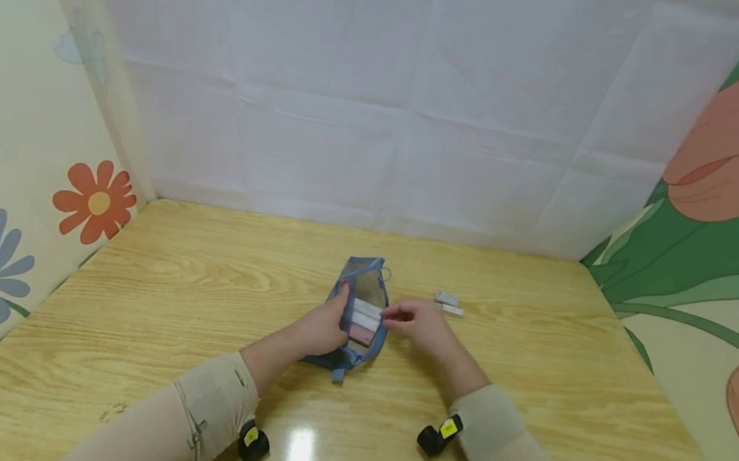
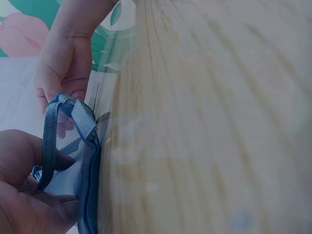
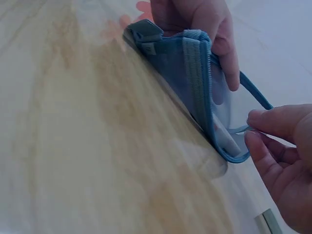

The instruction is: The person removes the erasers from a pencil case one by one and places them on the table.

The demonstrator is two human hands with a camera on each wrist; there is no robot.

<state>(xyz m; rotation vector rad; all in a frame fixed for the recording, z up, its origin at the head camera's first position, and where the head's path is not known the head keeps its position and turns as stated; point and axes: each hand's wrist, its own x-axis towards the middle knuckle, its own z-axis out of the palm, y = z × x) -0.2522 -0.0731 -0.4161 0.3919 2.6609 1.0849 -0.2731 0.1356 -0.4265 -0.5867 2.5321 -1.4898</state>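
Note:
A blue-trimmed mesh zipper pouch [image 1: 370, 279] lies on the table with its mouth spread. Inside it, small white blocks [image 1: 367, 310] sit beside a pink block [image 1: 362, 334]. My left hand [image 1: 327, 326] grips the pouch's left edge, thumb over the rim. From the other side my right hand [image 1: 419, 326] pinches the right edge of the mouth between thumb and forefinger. The right wrist view shows those fingertips [image 3: 258, 122] at the blue trim. In the left wrist view the pouch's strap [image 2: 48, 141] arches over the left fingers.
Two small whitish blocks, one of them a pale block [image 1: 447, 298], lie on the wooden table [image 1: 219, 268] to the right of the pouch. A white cloth [image 1: 367, 111] hangs behind the table. Flower-printed panels [image 1: 23, 153] stand at both sides.

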